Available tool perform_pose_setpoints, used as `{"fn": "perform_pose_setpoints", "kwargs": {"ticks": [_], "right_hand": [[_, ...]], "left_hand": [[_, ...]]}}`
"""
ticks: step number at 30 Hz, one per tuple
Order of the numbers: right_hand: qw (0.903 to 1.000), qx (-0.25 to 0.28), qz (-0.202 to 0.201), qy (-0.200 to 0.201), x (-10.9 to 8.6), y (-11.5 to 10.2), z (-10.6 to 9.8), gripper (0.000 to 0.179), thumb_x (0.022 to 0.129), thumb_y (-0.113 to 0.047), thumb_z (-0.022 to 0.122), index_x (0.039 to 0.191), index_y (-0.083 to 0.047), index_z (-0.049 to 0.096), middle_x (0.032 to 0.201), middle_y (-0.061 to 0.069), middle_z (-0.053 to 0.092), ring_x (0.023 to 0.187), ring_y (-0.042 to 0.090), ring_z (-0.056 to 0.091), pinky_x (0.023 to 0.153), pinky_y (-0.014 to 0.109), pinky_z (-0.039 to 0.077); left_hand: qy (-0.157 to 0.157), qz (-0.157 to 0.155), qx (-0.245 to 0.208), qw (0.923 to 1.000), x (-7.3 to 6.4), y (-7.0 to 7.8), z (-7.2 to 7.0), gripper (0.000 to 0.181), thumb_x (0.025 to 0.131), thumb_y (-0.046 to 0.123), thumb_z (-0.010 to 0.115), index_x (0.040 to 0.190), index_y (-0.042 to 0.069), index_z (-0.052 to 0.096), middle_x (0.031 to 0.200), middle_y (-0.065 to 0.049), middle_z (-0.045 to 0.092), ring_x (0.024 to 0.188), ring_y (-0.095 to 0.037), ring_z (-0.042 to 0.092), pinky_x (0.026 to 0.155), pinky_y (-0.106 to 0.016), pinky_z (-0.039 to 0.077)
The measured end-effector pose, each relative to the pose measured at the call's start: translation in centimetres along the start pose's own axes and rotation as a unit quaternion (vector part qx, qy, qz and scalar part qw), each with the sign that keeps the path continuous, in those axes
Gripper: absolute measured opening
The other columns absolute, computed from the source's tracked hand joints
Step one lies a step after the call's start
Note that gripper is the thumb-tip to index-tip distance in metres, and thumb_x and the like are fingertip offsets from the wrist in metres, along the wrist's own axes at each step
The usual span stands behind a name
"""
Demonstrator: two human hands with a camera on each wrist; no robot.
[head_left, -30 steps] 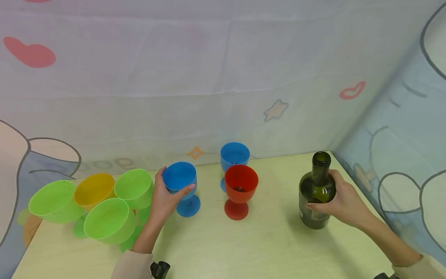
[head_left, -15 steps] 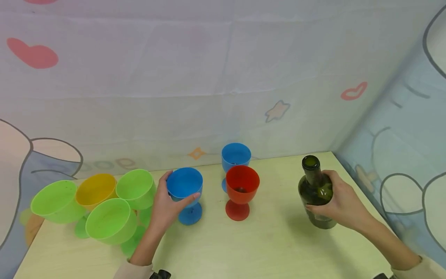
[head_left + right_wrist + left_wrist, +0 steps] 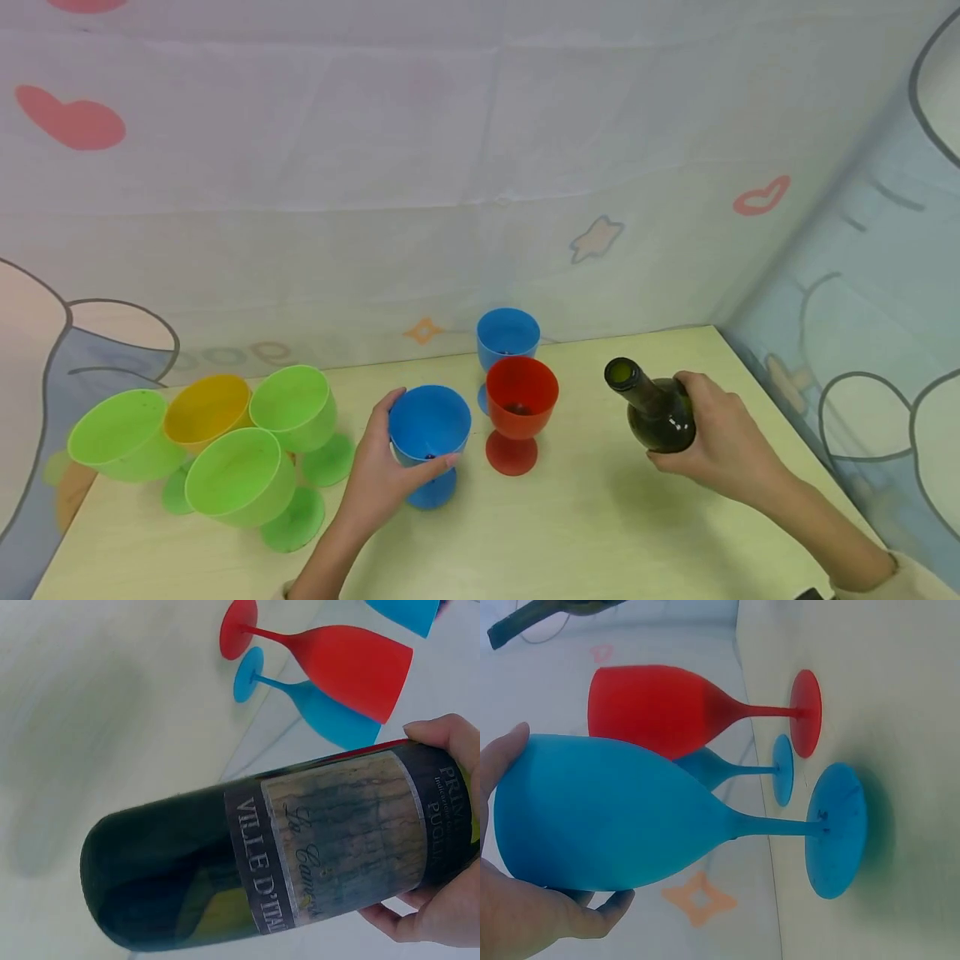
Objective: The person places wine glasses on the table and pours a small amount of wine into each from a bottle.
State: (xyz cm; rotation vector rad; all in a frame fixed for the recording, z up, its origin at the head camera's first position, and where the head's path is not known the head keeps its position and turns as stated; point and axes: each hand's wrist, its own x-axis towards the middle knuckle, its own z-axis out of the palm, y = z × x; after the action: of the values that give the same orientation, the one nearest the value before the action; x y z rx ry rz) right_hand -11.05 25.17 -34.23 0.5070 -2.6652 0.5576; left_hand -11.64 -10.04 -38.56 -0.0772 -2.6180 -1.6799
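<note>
My left hand (image 3: 378,479) grips the bowl of a blue plastic goblet (image 3: 430,423), thumb on the near side and fingers round the far side. Its foot is close over the table, with a shadow beside it in the left wrist view. My right hand (image 3: 723,446) holds a dark green wine bottle (image 3: 662,417) round its upper body. The bottle tilts with its mouth to the left, toward the goblets; its label (image 3: 352,832) shows in the right wrist view. Between the hands stand a red goblet (image 3: 521,396) and, behind it, a second blue goblet (image 3: 507,333).
On the left of the table (image 3: 555,533) stand green goblets (image 3: 236,479) and a yellow goblet (image 3: 206,410), close together. A printed cloth (image 3: 420,167) hangs behind the table's back edge, and another blue printed cloth (image 3: 862,333) lines the right side.
The left hand has brought the blue goblet to the right and nearer. The right hand has raised the bottle and tipped it from upright, its mouth moving left.
</note>
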Motion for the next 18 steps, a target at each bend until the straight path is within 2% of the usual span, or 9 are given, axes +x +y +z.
{"fn": "perform_pose_setpoints", "kwargs": {"ticks": [4,10,14,18], "right_hand": [[0.999,-0.038,-0.025,0.005,0.0,-0.4,0.4,0.073,0.049,-0.02,0.082,0.106,0.008,0.045,0.091,0.016,0.056,0.078,0.028,0.054,0.063,0.041,0.036],[0.9947,-0.089,-0.049,-0.013,-0.1,-1.0,1.1,0.07,0.05,-0.022,0.08,0.104,0.006,0.045,0.095,0.019,0.055,0.084,0.031,0.054,0.065,0.047,0.04],[0.988,-0.134,-0.072,-0.024,-0.1,-1.5,1.5,0.073,0.049,-0.025,0.08,0.106,0.008,0.045,0.098,0.022,0.055,0.088,0.035,0.054,0.067,0.051,0.042],[0.979,-0.172,-0.109,-0.012,-0.1,-1.8,1.9,0.074,0.047,-0.027,0.082,0.102,0.006,0.046,0.096,0.02,0.054,0.086,0.034,0.054,0.066,0.05,0.042]], "left_hand": [[-0.007,0.002,-0.001,1.0,-0.5,0.4,0.5,0.093,0.068,0.031,0.08,0.14,0.008,0.026,0.139,-0.016,0.034,0.124,-0.039,0.033,0.085,-0.052,0.045],[-0.027,-0.013,-0.001,0.9996,-1.2,1.1,1.2,0.094,0.066,0.033,0.081,0.14,0.011,0.027,0.138,-0.013,0.036,0.125,-0.038,0.033,0.082,-0.05,0.047],[-0.043,-0.009,0.002,0.999,-1.5,1.5,1.8,0.092,0.066,0.031,0.082,0.139,0.011,0.029,0.134,-0.013,0.039,0.122,-0.038,0.035,0.08,-0.049,0.048],[-0.063,0.002,0.003,0.998,-1.7,1.8,2.3,0.091,0.065,0.032,0.082,0.137,0.01,0.031,0.132,-0.013,0.041,0.12,-0.038,0.037,0.079,-0.049,0.049]]}}
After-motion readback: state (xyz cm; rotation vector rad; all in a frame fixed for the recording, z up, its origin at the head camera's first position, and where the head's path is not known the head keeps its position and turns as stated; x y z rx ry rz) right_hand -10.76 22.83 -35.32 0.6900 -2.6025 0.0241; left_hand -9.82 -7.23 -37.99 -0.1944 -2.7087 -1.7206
